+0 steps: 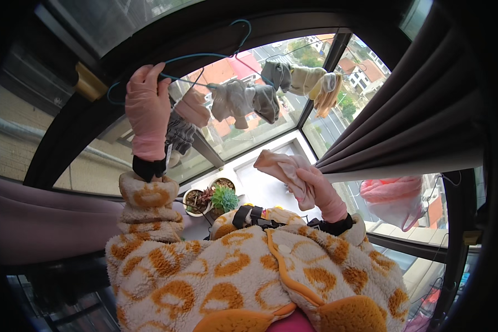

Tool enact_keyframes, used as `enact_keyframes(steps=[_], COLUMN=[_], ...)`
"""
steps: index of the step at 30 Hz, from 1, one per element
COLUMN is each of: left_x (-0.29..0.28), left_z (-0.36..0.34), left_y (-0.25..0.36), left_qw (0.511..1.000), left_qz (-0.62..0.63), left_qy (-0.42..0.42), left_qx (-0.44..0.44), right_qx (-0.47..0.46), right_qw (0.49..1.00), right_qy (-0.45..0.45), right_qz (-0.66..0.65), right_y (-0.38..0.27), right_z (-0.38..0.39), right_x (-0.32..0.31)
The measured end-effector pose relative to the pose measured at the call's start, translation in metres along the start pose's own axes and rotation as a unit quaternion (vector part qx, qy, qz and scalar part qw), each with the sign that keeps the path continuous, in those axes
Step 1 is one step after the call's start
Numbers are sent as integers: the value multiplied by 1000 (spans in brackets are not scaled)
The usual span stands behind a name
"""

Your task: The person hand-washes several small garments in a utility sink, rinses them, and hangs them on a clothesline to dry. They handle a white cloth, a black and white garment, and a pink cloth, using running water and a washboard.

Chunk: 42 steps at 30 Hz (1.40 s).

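Up at the left, my left hand [148,110], in a thin pink glove, is closed round the left end of a blue wire hanger [196,55]. From that hanger's lower bar a pale grey sock [230,102] and a darker grey sock [265,103] appear to hang. Beside my left wrist are a pinkish sock [192,108] and a dark striped sock [180,131], partly covered. Lower and to the right, my right hand [325,195], gloved too, grips a limp pale pink sock [279,166] by its lower part; the sock sticks out to the upper left.
Farther off, more socks [304,81] hang before the window. Potted succulents [223,198] stand at the white sill [260,185]. A dark curtain [409,116] fills the right, with a pink-and-white garment [390,196] hanging below it. Mauve fabric [55,221] spreads at left.
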<state>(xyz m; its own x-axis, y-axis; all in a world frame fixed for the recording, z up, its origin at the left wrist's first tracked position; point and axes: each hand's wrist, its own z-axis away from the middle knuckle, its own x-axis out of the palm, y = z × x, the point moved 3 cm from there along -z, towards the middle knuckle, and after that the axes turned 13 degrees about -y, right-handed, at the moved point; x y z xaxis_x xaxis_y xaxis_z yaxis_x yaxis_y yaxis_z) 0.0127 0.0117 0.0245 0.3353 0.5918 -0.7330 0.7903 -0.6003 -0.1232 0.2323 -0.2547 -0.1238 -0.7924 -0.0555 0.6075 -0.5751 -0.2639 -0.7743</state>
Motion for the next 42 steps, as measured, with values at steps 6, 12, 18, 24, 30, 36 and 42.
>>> enact_keyframes(steps=[6, 12, 18, 24, 30, 36, 42], left_x=[9, 23, 26, 30, 39, 58, 64], left_z=[-10, -8, -12, -17, -21, -15, -14], left_y=[15, 19, 26, 31, 30, 51, 65], left_qw=[1000, 993, 994, 999, 996, 983, 931], left_qz=[-15, 90, 89, -30, 70, 154, 323], left_qy=[16, -8, 15, -13, -49, -96, -134], left_qx=[-18, -76, -68, -13, -11, -36, -107], right_qx=[-4, -4, -15, -7, -16, -49, -188], right_qw=[999, 1000, 999, 1000, 999, 997, 943], right_qy=[51, 18, 37, 13, 36, -13, -7], right_qz=[-4, -10, -14, -25, -15, 59, 276], right_y=[-5, -5, -3, -3, -4, -39, -105], right_z=[17, 15, 15, 17, 22, 12, -53], right_x=[-6, -11, -14, -18, -17, 6, 29])
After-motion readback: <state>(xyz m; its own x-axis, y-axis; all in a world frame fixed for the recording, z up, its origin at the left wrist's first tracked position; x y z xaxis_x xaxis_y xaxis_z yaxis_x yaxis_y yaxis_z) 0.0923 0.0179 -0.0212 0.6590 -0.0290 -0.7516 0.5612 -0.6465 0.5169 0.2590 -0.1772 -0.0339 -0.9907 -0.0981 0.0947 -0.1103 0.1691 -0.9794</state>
